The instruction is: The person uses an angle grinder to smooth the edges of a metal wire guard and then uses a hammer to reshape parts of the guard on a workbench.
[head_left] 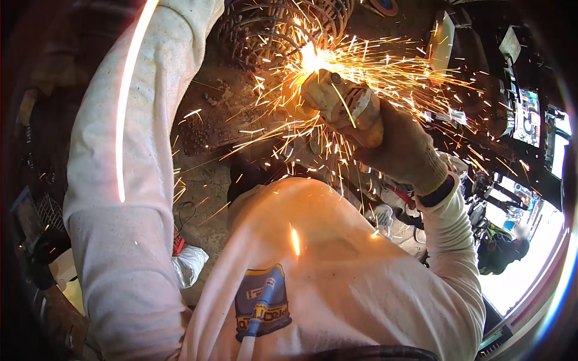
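Note:
My right hand point(404, 146), in a tan work glove, is closed round the body of a worn yellow angle grinder point(343, 107). At the grinder's far end a bright glare hides the disc and the exact spot it touches. Sparks fan out from there, mostly to the right and back toward me. Just beyond the glare stands a rounded cage of bent metal rods point(256, 37). My left arm, in a pale sleeve point(129, 150), reaches up past the top edge, so the left hand is out of sight.
A brown, rough-surfaced block point(208, 117) lies left of the grinder. A white plastic bag point(190, 265) is on the floor between my left arm and body. Dark equipment and cluttered tools point(481, 186) line the right side, beside a bright opening point(530, 259).

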The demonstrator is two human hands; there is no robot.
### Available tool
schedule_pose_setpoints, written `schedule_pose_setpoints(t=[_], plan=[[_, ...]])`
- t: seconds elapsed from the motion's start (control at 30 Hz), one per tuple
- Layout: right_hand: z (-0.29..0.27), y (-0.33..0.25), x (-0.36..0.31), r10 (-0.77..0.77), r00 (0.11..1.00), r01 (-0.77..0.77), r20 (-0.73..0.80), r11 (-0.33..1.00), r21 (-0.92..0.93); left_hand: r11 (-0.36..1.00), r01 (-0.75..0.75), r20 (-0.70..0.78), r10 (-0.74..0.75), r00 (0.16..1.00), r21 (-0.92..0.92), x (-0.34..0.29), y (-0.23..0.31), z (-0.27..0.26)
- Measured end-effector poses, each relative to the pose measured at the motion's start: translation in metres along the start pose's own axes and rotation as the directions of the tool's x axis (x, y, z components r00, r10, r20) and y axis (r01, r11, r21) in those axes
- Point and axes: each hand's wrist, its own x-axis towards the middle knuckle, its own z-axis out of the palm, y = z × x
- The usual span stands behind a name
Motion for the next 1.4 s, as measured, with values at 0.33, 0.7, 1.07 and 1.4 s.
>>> schedule_pose_setpoints(t=[0.33,0.7,1.07,1.4], plan=[[-0.008,0.0,0.01,-0.011,1.0,0.013,0.021,0.995,-0.103,0.997,0.038,-0.019,-0.04,0.999,-0.06,0.024,-0.003,0.014],[-0.028,0.001,0.019,0.013,1.0,-0.013,0.014,1.0,0.014,0.996,0.061,-0.056,-0.065,0.996,-0.06,0.018,-0.016,0.005],[-0.006,-0.006,0.007,0.017,0.999,-0.015,0.027,0.996,-0.083,0.995,0.089,-0.05,-0.09,0.995,-0.037,0.004,-0.019,0.004],[0.005,-0.018,0.002,-0.011,0.999,0.01,-0.031,0.999,-0.043,0.997,0.072,-0.061,-0.074,0.995,-0.043,-0.002,-0.018,0.0]])
